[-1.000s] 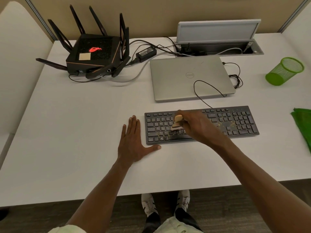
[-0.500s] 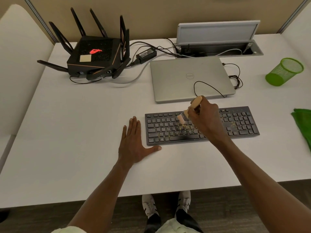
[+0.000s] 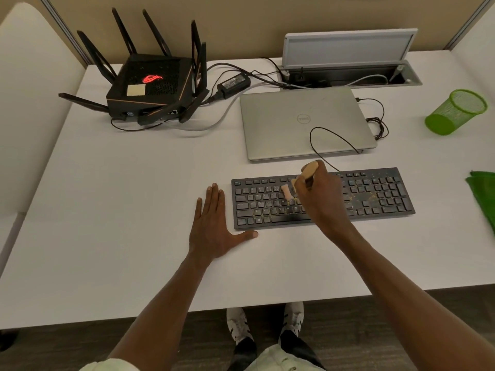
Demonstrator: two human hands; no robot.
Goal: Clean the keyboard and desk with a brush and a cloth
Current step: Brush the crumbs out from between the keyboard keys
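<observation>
R hand [image 3: 322, 199] grips 1 wooden brush [image 3: 300, 182], fingers curled round the handle, bristles down on the keys mid-keyboard [image 3: 375, 195]. L hand [image 3: 214, 228] lies flat on the desk [image 3: 120, 210], fingers straight, thumb tip just at the keyboard's front-left corner. Yellowish crumbs on the keys, thickest at right. 1 closed laptop [image 3: 294, 124] behind the keyboard w/ a thin black cable looped over it. 1 router [image 3: 152, 89] far left, 1 power brick [image 3: 233, 83] beside it. 1 green mesh cup [image 3: 455, 112] tipped over at right. Green cloth [image 3: 482, 194], prob. 1, cut off by the right edge.
</observation>
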